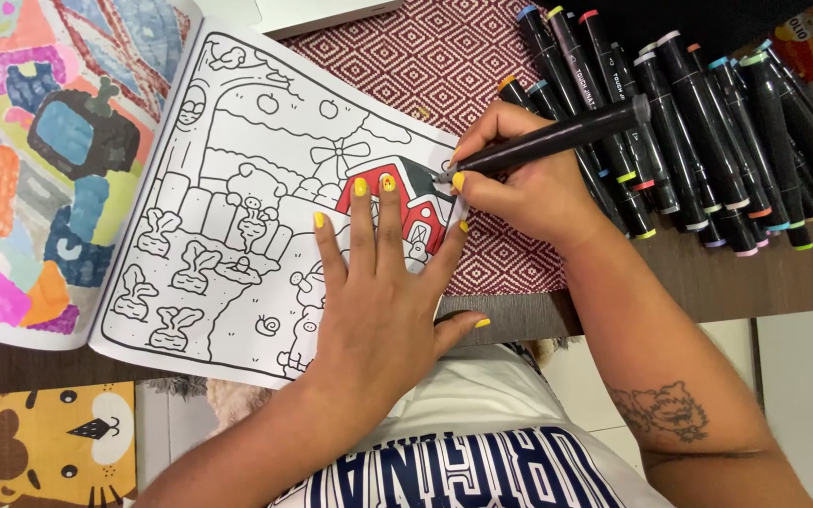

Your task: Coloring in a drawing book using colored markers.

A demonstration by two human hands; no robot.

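We pin the farm colouring page (pixel 237 188) with our flat, open left hand (pixel 378 292) — right hand (pixel 519 183) grips a black marker (pixel 557 139) at two o'clock; only the barn (pixel 416 202) is coloured — the rest remains

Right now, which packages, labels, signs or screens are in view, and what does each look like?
Orange package: top right corner behind the markers, glossy, mostly cut off.
Marker labels: small white print on black barrels, upper right.
Printed lion picture: bottom left, yellow and brown.
No screens or signs.
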